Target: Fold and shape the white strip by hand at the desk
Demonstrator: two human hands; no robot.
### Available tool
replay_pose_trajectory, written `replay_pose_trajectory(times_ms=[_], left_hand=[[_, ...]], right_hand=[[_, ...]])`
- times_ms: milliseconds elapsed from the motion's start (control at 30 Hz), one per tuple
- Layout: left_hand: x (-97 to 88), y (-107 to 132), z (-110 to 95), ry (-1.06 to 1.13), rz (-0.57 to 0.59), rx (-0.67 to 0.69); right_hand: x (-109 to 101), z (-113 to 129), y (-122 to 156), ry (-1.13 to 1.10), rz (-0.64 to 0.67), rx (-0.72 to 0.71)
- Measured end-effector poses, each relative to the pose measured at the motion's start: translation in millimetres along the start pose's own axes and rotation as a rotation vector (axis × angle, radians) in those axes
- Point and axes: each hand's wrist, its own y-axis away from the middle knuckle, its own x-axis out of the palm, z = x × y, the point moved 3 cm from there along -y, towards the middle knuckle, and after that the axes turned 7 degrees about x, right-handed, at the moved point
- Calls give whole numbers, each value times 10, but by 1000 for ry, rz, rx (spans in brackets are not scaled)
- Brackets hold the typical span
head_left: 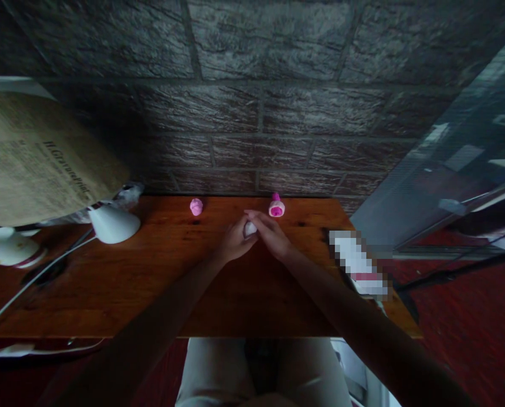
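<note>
Above the middle of the wooden table, my left hand (235, 238) and my right hand (271, 233) meet, closed around a small white lump (249, 229). Only part of the lump shows between the palms; the fingers hide the rest, and its material is hard to make out. Beyond my left hand sits a small pink lump (196, 207) with a ridged surface. Just past my right hand lies a pink and white piece (276, 209) with a magenta centre and a magenta tip pointing to the wall.
The wooden table (150, 294) ends at a stone-block wall (235, 113). On its left stand a lamp with a white cone base (114, 224) and newsprint-patterned shade (44, 164), and a white jug (8, 246). A blurred-out, phone-like device (358, 263) lies at the right edge.
</note>
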Motion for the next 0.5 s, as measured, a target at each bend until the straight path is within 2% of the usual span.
replay_pose_trajectory(times_ms=[133,267,400,500], left_hand=[[15,-29,94,54,-7,-21],[25,-69,110,25,-19,-43],[77,-87,102,122,43,-182],[94,-88,75,84,86,-240]], right_hand=[[-120,29,56,311,58,-188],[-161,148,182,668,-19,-309],[-143,269,254,805,-53,-352],[-135,283,269,772,-84,-373]])
